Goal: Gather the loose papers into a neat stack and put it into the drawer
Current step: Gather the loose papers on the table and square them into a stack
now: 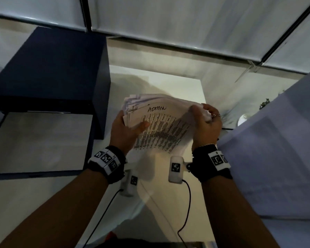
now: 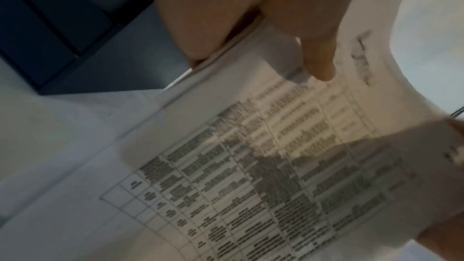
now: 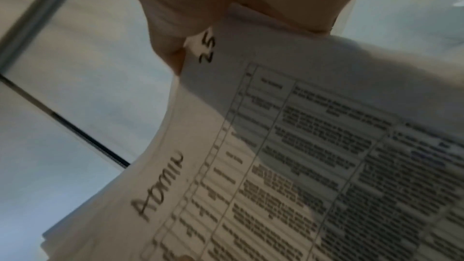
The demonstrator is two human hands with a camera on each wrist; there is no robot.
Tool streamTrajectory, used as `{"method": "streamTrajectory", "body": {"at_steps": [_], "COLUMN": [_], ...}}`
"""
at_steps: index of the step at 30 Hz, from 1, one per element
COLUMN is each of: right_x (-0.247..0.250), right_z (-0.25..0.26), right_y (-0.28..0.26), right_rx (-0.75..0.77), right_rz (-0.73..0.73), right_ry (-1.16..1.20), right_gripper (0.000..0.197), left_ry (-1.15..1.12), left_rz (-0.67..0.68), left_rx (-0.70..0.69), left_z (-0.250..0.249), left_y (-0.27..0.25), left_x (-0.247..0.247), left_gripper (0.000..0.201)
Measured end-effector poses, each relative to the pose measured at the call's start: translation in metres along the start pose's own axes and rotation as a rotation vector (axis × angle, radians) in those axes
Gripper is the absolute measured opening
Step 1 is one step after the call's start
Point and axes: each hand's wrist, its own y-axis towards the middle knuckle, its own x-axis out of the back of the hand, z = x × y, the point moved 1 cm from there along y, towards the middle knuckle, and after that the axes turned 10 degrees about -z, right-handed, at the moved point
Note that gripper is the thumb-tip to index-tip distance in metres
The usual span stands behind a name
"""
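paper stack (image 1: 161, 122) gripped by both hands, open drawer (image 1: 41, 140) beside

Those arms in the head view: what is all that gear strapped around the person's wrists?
Both forearms are bare, no sleeves. Each wrist wears a black band carrying white tags printed with black square code patterns. A small white rounded box, also tagged, sticks out beside each wrist, and a thin black cable trails from it. The right hand has a ring on one finger.

I read handwritten "ADMIN" mid-frame on the top sheet (image 1: 161, 122), handwritten "25" at its corner, table print too blurred.
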Motion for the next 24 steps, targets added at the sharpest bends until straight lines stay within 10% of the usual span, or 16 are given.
{"method": "streamTrajectory", "body": {"at_steps": [10,17,24], "right_x": [0.008,0.040,0.047], "right_z": [0.002,-0.012,0.000], "right_y": [0.003,0.021,0.033], "right_rx": [0.052,-0.004,0.062], "right_rz": [0.011,0.398,0.418], "right_ry": [-0.038,-0.008,0.043], "right_gripper": [0.003,0.073,0.019], "left_ry": [0.123,0.093,0.210], "left_rz": [-0.009,-0.094,-0.098], "left_rx": [-0.046,-0.043,-0.314], "left_z": [-0.003,-0.003,-0.032], "left_y": [-0.002,-0.014,-0.024], "left_x": [-0.006,-0.021,-0.041], "left_gripper": [0.033,0.026,0.024]}}
